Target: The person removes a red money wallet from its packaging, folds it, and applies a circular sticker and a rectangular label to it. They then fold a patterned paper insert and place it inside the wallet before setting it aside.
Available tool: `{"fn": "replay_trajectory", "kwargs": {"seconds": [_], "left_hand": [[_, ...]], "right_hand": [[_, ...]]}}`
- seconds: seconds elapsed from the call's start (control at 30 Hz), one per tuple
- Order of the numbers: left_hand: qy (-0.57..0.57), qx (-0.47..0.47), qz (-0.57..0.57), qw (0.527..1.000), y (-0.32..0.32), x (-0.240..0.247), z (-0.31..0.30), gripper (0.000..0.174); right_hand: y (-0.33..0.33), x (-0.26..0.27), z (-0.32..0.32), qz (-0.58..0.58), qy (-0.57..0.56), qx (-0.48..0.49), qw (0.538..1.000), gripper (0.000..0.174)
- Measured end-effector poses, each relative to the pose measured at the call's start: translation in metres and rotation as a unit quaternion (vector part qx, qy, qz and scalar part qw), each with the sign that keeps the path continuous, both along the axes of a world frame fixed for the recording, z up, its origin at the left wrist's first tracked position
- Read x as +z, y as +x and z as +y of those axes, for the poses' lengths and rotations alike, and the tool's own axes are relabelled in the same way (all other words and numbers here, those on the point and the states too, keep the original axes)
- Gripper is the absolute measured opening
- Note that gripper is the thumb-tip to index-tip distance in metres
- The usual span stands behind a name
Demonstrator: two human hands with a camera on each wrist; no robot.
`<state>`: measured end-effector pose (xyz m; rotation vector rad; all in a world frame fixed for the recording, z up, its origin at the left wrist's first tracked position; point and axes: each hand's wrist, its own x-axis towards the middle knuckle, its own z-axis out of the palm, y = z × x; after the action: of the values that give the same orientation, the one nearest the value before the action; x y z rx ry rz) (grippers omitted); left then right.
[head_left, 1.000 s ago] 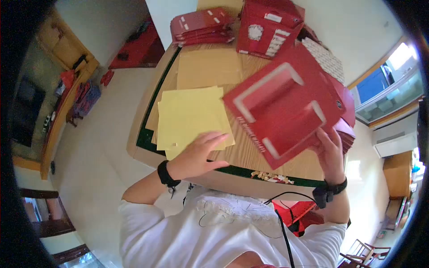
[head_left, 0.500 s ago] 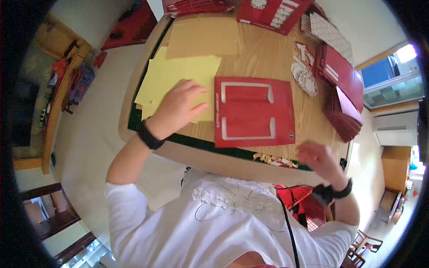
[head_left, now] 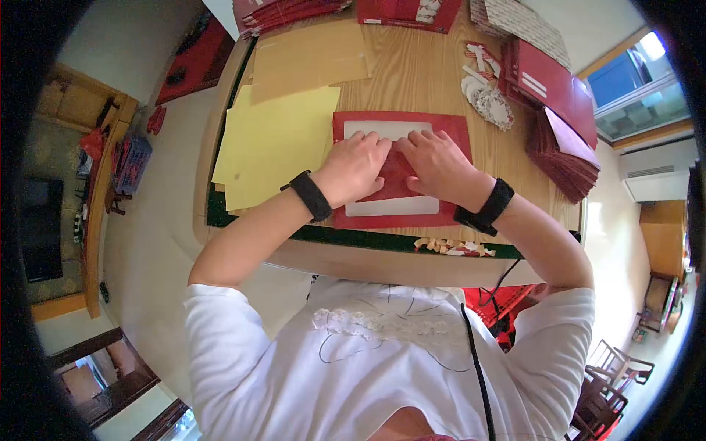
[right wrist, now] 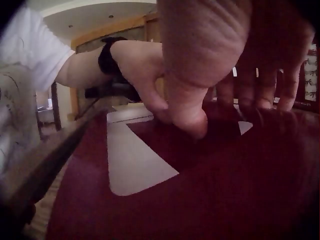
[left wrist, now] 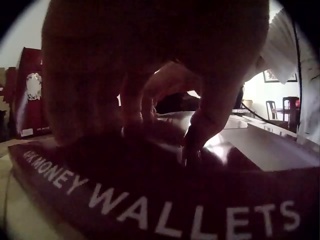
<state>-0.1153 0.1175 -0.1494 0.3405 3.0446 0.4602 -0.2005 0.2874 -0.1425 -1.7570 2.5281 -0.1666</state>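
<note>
Tabletop (head_left: 423, 70): red panel (head_left: 396, 176), longest sideways

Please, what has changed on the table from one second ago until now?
The red card, earlier held tilted above the table by the right hand, was lowered, let go and now lies flat. The left hand moved right, away from over the yellow sheets; both hands now touch the card, which shows wider white areas. The yellow sheets stayed beside it.

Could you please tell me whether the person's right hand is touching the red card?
Touching. The right wrist view shows it: the right hand has its thumb tip against the red card, with no gap visible.
</note>
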Motion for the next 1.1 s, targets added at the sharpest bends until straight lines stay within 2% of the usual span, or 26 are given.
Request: {"fn": "replay_trajectory", "kwargs": {"seconds": [0.23, 0.33, 0.4, 0.47, 0.5, 0.53, 0.57, 0.63, 0.67, 0.7, 0.77, 0.93, 1.1], "left_hand": [[0.009, -0.019, -0.018, 1.0, 0.002, -0.001, 0.0, 0.049], [0.123, -0.022, 0.094, 0.988, 0.011, 0.024, -0.004, 0.053], [0.195, 0.042, 0.247, 0.948, 0.025, 0.057, -0.013, 0.049], [0.345, 0.141, 0.336, 0.865, 0.043, 0.074, -0.027, 0.044], [0.35, 0.154, 0.338, 0.86, 0.05, 0.076, -0.031, 0.042], [0.357, 0.168, 0.34, 0.854, 0.056, 0.079, -0.035, 0.039], [0.365, 0.18, 0.347, 0.845, 0.06, 0.081, -0.035, 0.037], [0.294, 0.146, 0.326, 0.887, 0.064, 0.088, -0.028, 0.038], [0.25, 0.117, 0.327, 0.904, 0.063, 0.091, -0.022, 0.04], [0.204, 0.091, 0.325, 0.919, 0.059, 0.094, -0.017, 0.042], [0.196, 0.056, 0.337, 0.919, 0.049, 0.098, -0.006, 0.047], [0.204, 0.055, 0.329, 0.92, 0.027, 0.099, 0.004, 0.053], [0.18, 0.045, 0.321, 0.929, 0.017, 0.096, -0.001, 0.05]], "right_hand": [[0.001, 0.003, 0.005, -0.036, 0.021, -0.008, 0.999, 0.052], [-0.003, 0.019, 0.017, -0.065, -0.03, -0.026, 0.997, 0.052], [-0.005, 0.054, 0.032, -0.126, -0.089, -0.056, 0.986, 0.05], [-0.012, 0.08, 0.051, -0.224, -0.158, -0.072, 0.959, 0.047], [-0.015, 0.088, 0.062, -0.278, -0.174, -0.085, 0.941, 0.049], [-0.027, 0.076, 0.081, -0.38, -0.212, -0.083, 0.896, 0.05], [-0.038, 0.063, 0.1, -0.477, -0.249, -0.083, 0.839, 0.052], [-0.042, 0.057, 0.113, -0.63, -0.327, -0.077, 0.7, 0.052], [-0.038, 0.056, 0.111, -0.682, -0.364, -0.071, 0.631, 0.052], [-0.034, 0.064, 0.105, -0.7, -0.381, -0.065, 0.6, 0.052], [-0.019, 0.072, 0.08, -0.736, -0.423, -0.057, 0.525, 0.053], [-0.001, 0.077, 0.043, -0.758, -0.454, -0.054, 0.465, 0.053], [0.007, 0.08, 0.032, -0.759, -0.456, -0.055, 0.461, 0.054]]}}
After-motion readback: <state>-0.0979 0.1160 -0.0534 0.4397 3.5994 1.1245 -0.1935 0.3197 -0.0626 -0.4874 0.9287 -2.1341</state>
